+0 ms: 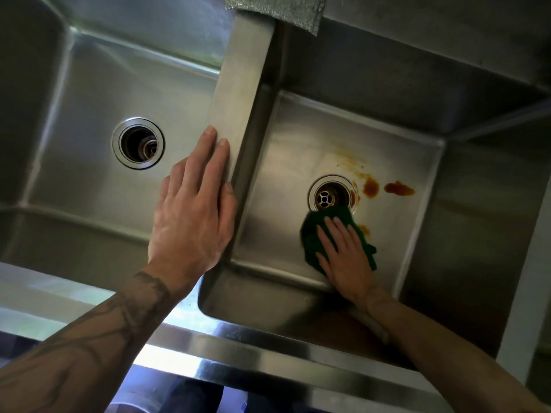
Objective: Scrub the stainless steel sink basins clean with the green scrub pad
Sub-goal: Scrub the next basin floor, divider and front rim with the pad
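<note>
I look down into a double stainless steel sink. My right hand (346,254) presses flat on the green scrub pad (310,234) on the floor of the right basin (283,180), just below its drain (328,198). Orange-brown stains (399,188) lie to the right of that drain, and fainter streaks run above it. My left hand (193,210) rests flat with fingers extended on the steel divider (241,84) between the basins and holds nothing. The left basin (89,189) has an open drain hole (137,143).
A grey metallic scouring cloth (277,7) hangs over the far end of the divider. The sink's front rim (238,347) runs across the bottom of the view. The right basin's walls are dark and steep.
</note>
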